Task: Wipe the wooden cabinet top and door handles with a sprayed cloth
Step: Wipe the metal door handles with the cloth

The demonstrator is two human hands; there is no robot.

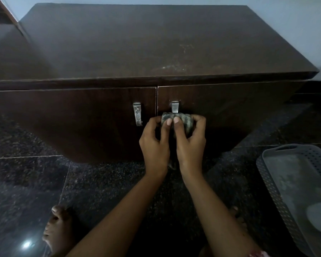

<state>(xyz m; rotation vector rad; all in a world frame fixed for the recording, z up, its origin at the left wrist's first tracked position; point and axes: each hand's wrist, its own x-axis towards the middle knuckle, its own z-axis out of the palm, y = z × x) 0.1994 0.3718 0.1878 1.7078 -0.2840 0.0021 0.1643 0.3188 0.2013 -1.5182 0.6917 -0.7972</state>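
1. Down on the left, a bare foot (57, 229) stands on the shiny, speckled black floor tiles (22, 182).
2. Next, the left handle (137, 114), a flat silver metal strip, sits bare near the left door's inner edge.
3. Both the left hand (155, 143) and right hand (191, 141) pinch a striped cloth (176, 121), fingers curled tight, wrapped around the right handle (175, 107).
4. Above, the dark wooden cabinet top (137, 43) has pale smudges near its front edge.
5. Far right, a gray plastic basket (278, 191) with little holes rests on the floor.
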